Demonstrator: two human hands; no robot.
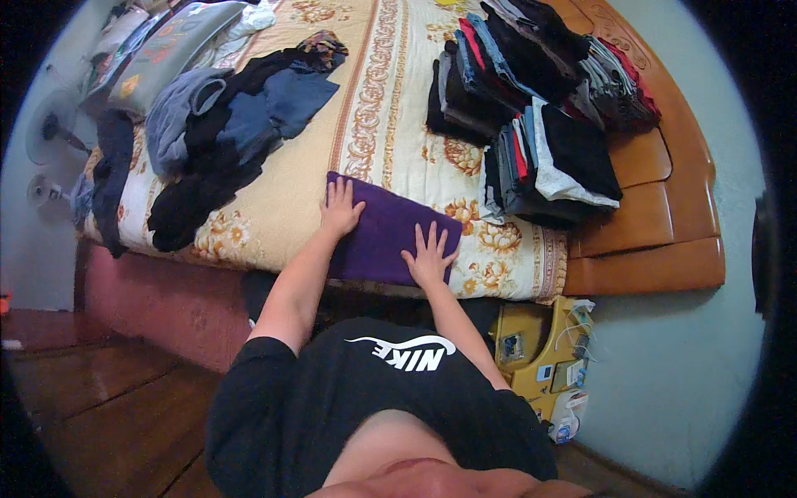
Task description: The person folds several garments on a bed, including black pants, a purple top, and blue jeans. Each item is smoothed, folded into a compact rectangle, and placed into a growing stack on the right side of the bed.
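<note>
A folded purple cloth [380, 243], probably a garment, lies flat at the near edge of the bed. My left hand [341, 208] rests palm down on its left side, fingers spread toward its far corner. On the right part of the cloth, my right hand [429, 256] presses flat with its fingers apart. Neither hand grips anything. To the right of the cloth stands a stack of folded clothes [560, 162] with a black and white piece on top. A loose heap of dark clothes [249, 124] lies to the left.
More folded clothes [479, 75] are stacked farther back, beside the wooden headboard [647, 218]. A grey printed pillow [180, 56] lies at the far left of the flowered bedspread [292, 168]. A yellow bedside shelf [529, 373] with small items stands at right; a fan [53, 127] at left.
</note>
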